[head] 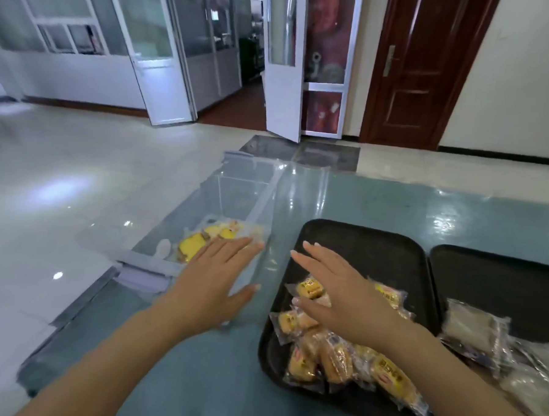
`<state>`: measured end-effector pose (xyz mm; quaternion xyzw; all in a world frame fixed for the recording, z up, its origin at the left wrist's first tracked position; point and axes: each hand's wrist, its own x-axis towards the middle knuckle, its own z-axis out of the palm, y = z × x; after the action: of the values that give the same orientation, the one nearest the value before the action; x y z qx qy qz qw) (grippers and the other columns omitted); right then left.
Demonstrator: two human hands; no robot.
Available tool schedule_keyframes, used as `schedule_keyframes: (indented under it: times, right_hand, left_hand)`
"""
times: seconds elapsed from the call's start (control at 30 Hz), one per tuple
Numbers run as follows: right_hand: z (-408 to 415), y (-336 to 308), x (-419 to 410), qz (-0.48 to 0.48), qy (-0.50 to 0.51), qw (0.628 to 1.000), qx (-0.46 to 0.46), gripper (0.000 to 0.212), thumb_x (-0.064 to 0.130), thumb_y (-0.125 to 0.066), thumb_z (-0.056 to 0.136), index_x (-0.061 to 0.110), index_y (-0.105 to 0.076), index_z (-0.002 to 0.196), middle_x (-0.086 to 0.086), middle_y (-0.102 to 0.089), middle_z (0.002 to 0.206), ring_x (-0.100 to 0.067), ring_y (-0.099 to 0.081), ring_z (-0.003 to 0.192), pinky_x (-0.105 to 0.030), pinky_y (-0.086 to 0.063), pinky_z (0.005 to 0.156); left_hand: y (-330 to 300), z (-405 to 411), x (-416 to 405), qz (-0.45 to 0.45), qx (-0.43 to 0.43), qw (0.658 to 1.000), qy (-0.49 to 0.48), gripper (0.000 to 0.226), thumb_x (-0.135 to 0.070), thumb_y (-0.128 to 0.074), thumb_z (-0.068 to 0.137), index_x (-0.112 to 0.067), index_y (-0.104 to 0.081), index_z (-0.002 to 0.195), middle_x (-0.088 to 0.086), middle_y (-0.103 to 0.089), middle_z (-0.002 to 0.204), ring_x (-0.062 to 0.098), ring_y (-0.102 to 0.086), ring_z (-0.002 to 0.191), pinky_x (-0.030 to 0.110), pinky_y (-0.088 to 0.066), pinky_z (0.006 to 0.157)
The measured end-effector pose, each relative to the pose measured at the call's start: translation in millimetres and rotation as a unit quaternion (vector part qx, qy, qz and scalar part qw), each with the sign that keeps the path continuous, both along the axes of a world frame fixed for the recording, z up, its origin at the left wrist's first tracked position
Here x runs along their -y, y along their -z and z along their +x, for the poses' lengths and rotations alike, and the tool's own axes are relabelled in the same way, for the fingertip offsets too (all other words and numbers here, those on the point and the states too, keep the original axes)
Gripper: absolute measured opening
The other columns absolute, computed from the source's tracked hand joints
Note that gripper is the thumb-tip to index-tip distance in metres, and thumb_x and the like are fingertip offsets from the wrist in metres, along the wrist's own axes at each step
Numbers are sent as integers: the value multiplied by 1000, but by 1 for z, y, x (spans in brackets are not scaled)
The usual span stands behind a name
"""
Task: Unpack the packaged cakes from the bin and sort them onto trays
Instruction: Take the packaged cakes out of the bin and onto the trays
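Note:
A clear plastic bin (268,188) stands at the left edge of the teal table and holds a few yellow packaged cakes (198,243) at its bottom. My left hand (214,277) is flat, fingers straight, against the bin's near wall. A black tray (376,248) right of the bin carries several yellow wrapped cakes (332,357). My right hand (342,294) hovers over them with straight fingers, holding nothing. A second black tray (499,270) at the far right holds pale wrapped cakes (476,329).
The teal table (210,373) ends just left of the bin, with glossy white floor (77,181) beyond. White-framed glass doors (283,81) and a brown wooden door (417,72) stand at the back of the room.

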<state>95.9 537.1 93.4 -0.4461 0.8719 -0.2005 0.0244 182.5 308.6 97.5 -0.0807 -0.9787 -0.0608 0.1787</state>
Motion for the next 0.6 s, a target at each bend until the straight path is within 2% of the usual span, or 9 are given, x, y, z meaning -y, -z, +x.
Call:
schedule_keyframes:
  times: [0.17,0.3,0.4,0.53,0.6]
  right_hand:
    - [-26,-2,39,6,-34,999,-5,70,52,-49,93,39,-10,150,13,-5,159,-5,2,145,-23,-2,116]
    - [-51,-2,67,-5,-57,998,-18,69,49,-52,94,34,-15,151,10,-9,159,-5,-2,145,-17,0,112]
    - [-67,-4,93,-13,-68,998,-9,69,48,-53,93,34,-17,150,9,-12,158,-6,-5,145,-15,0,110]
    - [-90,-2,139,-4,-73,997,18,70,48,-52,93,35,-15,151,9,-9,159,-8,-4,146,-23,-6,115]
    - [-101,-1,167,-4,-67,997,28,69,49,-52,94,35,-15,151,8,-8,160,-10,-4,146,-28,-9,117]
  left_hand:
    - [-6,9,42,1,23,999,-33,59,-50,-45,84,-22,-48,136,-1,-54,136,18,-48,122,31,-28,105]
    - [-10,5,72,8,20,999,-38,58,-50,-48,84,-20,-49,134,0,-55,133,18,-51,117,38,-45,99]
    - [-7,-5,97,19,24,998,-56,60,-51,-49,84,-20,-49,135,0,-55,133,22,-55,115,40,-48,95]
    - [-1,-24,140,2,52,995,-83,64,-56,-46,82,-21,-49,135,1,-56,133,22,-56,114,32,-42,97]
    - [5,-37,168,-5,85,992,-96,74,-65,-43,79,-22,-47,138,2,-53,137,25,-54,119,36,-41,98]
